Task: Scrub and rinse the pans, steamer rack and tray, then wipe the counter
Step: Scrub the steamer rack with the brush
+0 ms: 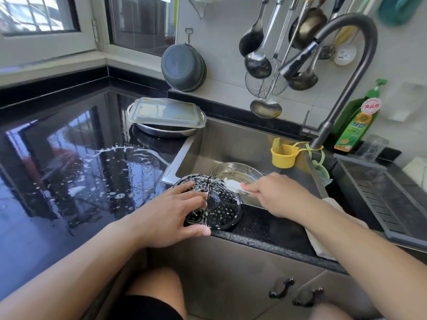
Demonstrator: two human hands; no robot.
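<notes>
At the sink's front edge, your left hand (178, 211) grips the round perforated metal steamer rack (209, 200); your right hand (275, 195), just right of it, pinches a white scrubbing cloth (233, 184) against its far rim.

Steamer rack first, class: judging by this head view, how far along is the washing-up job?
Nothing looks finished. In hand: the left hand holds the soapy steamer rack at the sink edge while the right hand scrubs it with a white brush. Left: rinsing it, the tray and pan stacked behind, and wiping the suds-splashed counter.
</notes>
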